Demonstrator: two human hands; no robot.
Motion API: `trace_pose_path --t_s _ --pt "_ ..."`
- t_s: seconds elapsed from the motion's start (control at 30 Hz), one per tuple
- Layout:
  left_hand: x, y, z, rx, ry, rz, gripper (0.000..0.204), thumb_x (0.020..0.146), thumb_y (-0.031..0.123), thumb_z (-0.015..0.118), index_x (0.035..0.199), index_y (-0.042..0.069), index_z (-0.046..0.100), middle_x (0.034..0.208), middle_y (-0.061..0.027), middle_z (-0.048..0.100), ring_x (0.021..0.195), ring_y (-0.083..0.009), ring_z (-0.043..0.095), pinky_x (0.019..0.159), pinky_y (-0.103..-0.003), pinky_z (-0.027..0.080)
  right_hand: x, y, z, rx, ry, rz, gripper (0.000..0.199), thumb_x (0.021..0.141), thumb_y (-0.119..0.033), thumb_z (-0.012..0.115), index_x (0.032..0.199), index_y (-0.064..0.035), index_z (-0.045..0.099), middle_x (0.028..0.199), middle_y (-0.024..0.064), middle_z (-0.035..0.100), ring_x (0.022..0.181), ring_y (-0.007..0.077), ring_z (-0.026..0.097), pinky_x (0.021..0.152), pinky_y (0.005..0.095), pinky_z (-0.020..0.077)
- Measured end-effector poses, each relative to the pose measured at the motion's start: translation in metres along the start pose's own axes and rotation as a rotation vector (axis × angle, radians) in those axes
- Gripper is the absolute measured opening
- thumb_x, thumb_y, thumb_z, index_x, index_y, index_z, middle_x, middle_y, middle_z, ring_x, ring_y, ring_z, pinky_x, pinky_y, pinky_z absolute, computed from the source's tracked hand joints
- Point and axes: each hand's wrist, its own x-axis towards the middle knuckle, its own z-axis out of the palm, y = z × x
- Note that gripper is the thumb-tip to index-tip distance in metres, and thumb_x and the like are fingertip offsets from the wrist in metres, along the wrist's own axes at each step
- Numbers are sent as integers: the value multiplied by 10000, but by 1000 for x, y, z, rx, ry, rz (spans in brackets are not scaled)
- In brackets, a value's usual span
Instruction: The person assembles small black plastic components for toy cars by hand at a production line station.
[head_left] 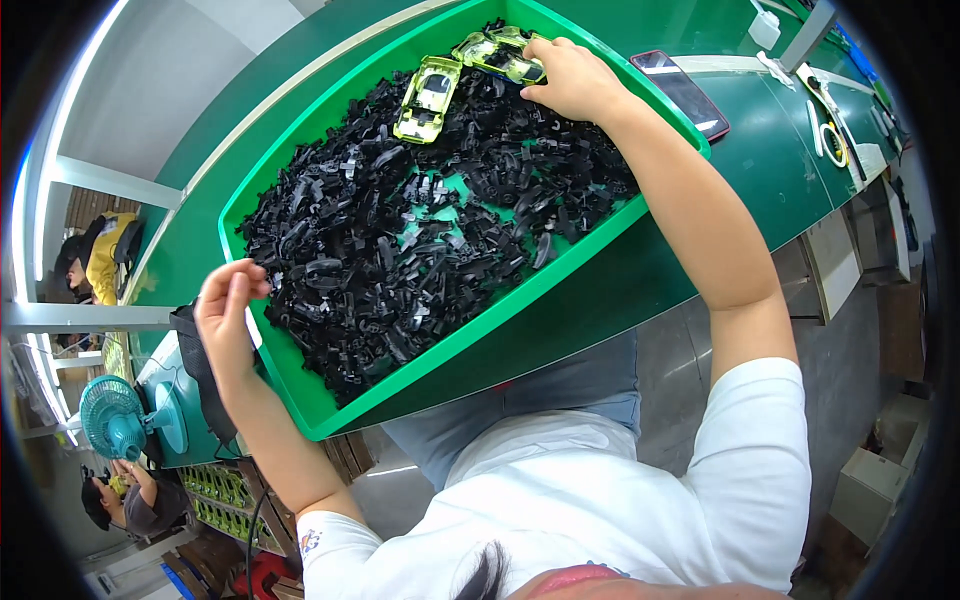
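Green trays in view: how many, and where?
1: the green tray on the bench in front of the person, filled with black parts. The right hand is over its far end, the left hand at its left rim. Others could be hidden.

The right hand (575, 80) has its fingers and thumb on either side of the end of a yellow-green toy car (508, 58), at the far side of a green tray (305, 390). Left of those fingers, a second toy car (428, 100) lies on a heap of small black parts (330, 240); to their right, a phone (682, 93) rests on the green table (745, 130). The left hand (228, 305) is raised, fingers curled, by the tray's left rim; below and left of its fingers stands a teal fan (112, 405).
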Motion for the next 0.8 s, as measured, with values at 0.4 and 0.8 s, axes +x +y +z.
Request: trace_pose_path --t_s 0.4,0.8 --pt "60 45 239 661 -620 491 395 839 250 714 1183 68 648 1231 -188 582 1164 -332 550 965 -426 458 -8 1 -2 76 -82 -24 425 812 -356 749 1137 -103 643 1150 184 605 1072 345 605 911 421 491" --pt "29 37 223 918 -792 462 382 783 147 711 1149 93 617 1240 -160 535 1201 -356 499 970 -451 463 -14 2 -10 69 -45 -28 363 799 -351 733 1034 -77 700 1131 171 641 1074 329 617 933 415 500"
